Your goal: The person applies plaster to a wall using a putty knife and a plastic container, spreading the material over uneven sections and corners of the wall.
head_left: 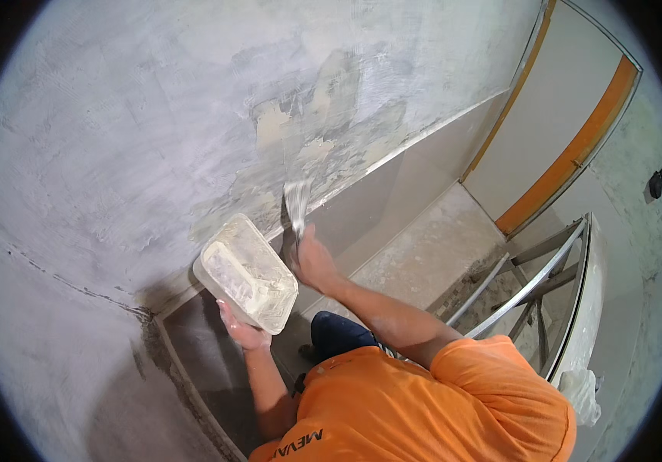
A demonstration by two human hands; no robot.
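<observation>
In my left hand (243, 329), a white plastic tub (268, 252) is tilted so its inside shows, with pale filler smeared over its bottom and walls. The fingers curl under its near side and carry white smears. My right hand (317, 260) is closed around the handle of a putty knife (297, 204). Its blade, slightly blurred, points up at the lower part of the plastered wall (146, 100), just beyond the tub's rim; whether it touches the wall I cannot tell. Above the blade spreads a damp, uneven patch of filler (323, 142) in grey and beige.
A pale ledge (423, 138) runs along the wall's foot above brown-grey tiles (373, 196). To the right stand a metal frame (535, 289) and a white panel with orange edging (577, 158). A crumpled clear plastic bag (579, 394) hangs at lower right. A rough corner lies at left.
</observation>
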